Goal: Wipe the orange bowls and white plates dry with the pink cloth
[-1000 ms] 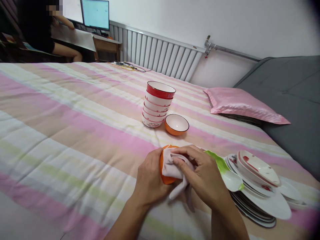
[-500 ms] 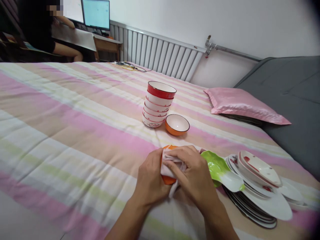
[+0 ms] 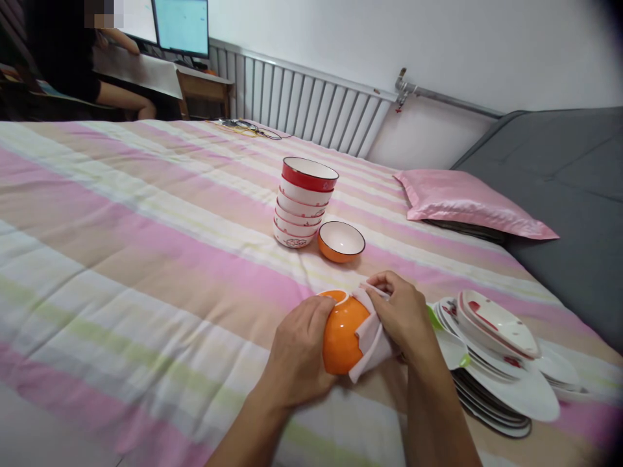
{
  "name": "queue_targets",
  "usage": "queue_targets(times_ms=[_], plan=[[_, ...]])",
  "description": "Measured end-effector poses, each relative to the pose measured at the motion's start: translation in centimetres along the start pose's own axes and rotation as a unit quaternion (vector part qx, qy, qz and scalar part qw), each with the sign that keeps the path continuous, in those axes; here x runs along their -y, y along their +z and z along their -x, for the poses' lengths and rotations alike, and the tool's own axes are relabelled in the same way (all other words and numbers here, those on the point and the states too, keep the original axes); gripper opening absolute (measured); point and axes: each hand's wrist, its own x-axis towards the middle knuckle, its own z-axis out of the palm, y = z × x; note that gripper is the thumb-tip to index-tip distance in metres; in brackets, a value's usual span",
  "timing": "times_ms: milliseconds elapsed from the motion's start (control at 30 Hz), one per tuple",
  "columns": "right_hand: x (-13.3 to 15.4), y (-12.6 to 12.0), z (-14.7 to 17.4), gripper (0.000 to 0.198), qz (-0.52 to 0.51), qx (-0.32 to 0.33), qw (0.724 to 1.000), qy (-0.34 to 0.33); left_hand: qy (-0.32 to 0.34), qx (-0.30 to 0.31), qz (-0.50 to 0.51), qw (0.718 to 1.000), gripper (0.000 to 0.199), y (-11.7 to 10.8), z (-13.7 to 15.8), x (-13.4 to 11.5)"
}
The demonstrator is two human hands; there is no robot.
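An orange bowl [image 3: 344,336] is tilted so its glossy outside and part of its white foot ring face me. My left hand [image 3: 298,347] grips it from the left side, thumb along the outer wall. My right hand [image 3: 402,311] pinches a pale pink cloth [image 3: 376,344] that lies against the bowl's right side. Beyond them stands a second orange bowl [image 3: 341,240] with a white inside and dark rim, upright on the bed. Beside it rises a stack of white bowls [image 3: 298,214] topped by a red-banded bowl [image 3: 309,175].
Right of my hands are piled plates [image 3: 535,395], an oval dish [image 3: 499,324] and a green-and-white spoon-shaped dish [image 3: 450,350], partly behind my arm. A pink pillow [image 3: 472,201] lies by the grey headboard [image 3: 549,162]. Cables [image 3: 253,128] lie far back; a person [image 3: 63,65] sits at a desk.
My right hand has moved right with the cloth, uncovering the orange bowl's outside. The bowl now shows its underside more, still in my left hand. The view has shifted slightly.
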Motion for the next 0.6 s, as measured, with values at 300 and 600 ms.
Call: queue_targets(times_ms=[300,600], plan=[[1.6,-0.6,1.0,0.036,-0.028,0.080,0.993,-0.078,-0.030,-0.026,0.011,0.999,0.073,-0.1,0.0,0.3],[3.6,-0.2,2.8,0.025,-0.036,0.082,0.968,-0.236,-0.072,-0.064,0.008,0.995,0.069,-0.4,0.1,0.3]])
